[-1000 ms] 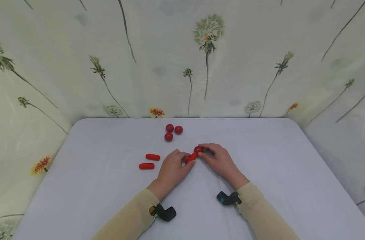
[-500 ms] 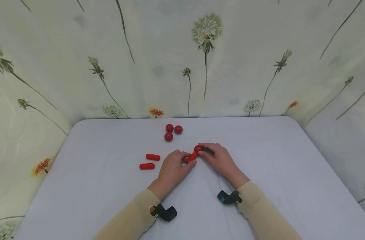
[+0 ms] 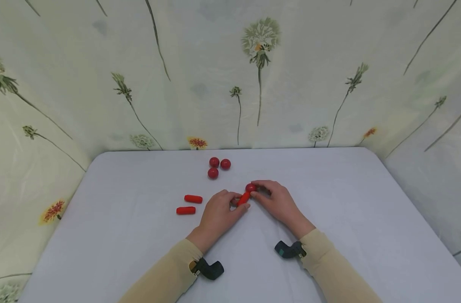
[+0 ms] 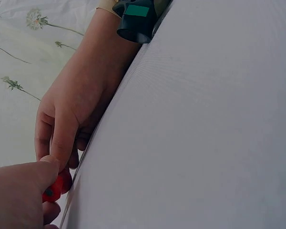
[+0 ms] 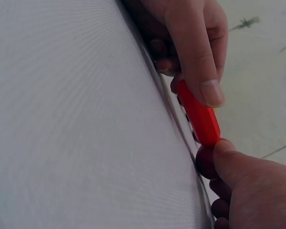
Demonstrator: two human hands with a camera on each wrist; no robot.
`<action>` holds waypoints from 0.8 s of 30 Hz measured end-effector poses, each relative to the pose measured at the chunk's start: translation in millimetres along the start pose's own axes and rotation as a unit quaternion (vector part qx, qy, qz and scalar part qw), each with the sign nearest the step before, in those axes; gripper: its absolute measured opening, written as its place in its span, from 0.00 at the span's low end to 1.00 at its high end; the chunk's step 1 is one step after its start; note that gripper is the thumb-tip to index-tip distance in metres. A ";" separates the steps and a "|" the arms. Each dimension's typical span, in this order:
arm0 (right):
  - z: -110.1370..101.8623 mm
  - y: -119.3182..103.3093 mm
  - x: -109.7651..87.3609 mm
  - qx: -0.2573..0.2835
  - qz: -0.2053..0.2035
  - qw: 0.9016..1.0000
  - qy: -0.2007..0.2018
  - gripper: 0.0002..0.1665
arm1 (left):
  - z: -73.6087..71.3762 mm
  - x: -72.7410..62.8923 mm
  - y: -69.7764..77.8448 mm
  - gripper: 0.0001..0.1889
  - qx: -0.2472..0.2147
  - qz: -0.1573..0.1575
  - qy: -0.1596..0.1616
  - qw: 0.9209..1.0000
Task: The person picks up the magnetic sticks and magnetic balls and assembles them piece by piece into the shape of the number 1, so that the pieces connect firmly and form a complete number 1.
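My left hand (image 3: 219,214) pinches a short red faceted rod (image 3: 243,198) between thumb and fingers. With thumb and forefinger, my right hand (image 3: 279,203) grips a dark red ball (image 3: 250,188). The rod's upper end meets the ball, and the rod slants down to the left from it. In the right wrist view the rod (image 5: 200,114) shows along most of its length, with the ball (image 5: 206,162) at its end, partly behind the right thumb. The left wrist view shows the rod's near end (image 4: 50,193), with a small dark spot on it, beside the left thumb.
Two more red rods (image 3: 193,199) (image 3: 186,210) lie left of the left hand on the white table (image 3: 132,252). Farther back sit three red balls (image 3: 213,173) in a cluster. A flower-printed cloth (image 3: 200,63) hangs behind the table and at its sides.
The left thumb and the rod have shifted slightly to the right against the ball. The right hand, the loose rods and the three balls stay where they were.
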State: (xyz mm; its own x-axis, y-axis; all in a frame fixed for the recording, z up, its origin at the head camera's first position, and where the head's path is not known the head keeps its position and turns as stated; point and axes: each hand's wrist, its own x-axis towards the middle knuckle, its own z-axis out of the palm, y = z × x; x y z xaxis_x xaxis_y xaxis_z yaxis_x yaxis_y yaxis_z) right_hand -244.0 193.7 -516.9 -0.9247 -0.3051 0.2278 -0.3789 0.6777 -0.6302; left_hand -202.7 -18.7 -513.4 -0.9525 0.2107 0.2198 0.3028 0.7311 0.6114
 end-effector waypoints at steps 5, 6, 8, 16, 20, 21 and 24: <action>-0.1 0.7 1.2 -0.001 0.003 1.000 0.001 0.25 | -0.3 -0.3 -0.4 0.22 0.002 -0.002 0.003 1.000; -0.2 1.0 1.1 -0.003 0.004 1.000 0.001 0.25 | -0.4 -0.6 -0.4 0.22 0.002 -0.003 0.003 1.000; -0.2 1.5 0.9 -0.004 0.007 1.000 0.001 0.25 | -0.6 -1.0 0.0 0.23 0.003 -0.004 0.002 1.000; -1.2 1.9 -1.1 -0.003 0.010 1.000 0.002 0.25 | -1.2 -2.3 0.4 0.23 -0.004 -0.003 0.000 1.000; -1.2 1.5 -1.1 -0.003 0.011 1.000 0.001 0.25 | -2.4 -2.4 -0.2 0.24 -0.013 -0.009 -0.004 1.000; -1.2 1.2 -1.0 -0.002 0.012 1.000 0.000 0.25 | -2.9 -2.5 0.0 0.24 -0.015 -0.011 -0.005 1.000; -1.6 0.5 -0.5 0.001 0.010 1.000 0.001 0.25 | -4.0 -2.5 -0.2 0.24 -0.022 -0.014 -0.010 1.000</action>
State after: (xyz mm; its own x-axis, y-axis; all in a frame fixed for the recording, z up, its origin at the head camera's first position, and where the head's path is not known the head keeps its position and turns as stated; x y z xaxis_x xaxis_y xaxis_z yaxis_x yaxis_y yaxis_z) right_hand -243.7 195.3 -516.2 -0.9319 -0.2912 0.2165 -0.3609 0.6822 -0.6359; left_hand -200.3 -22.0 -511.1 -0.9611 0.2032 0.1870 0.2761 0.7085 0.6494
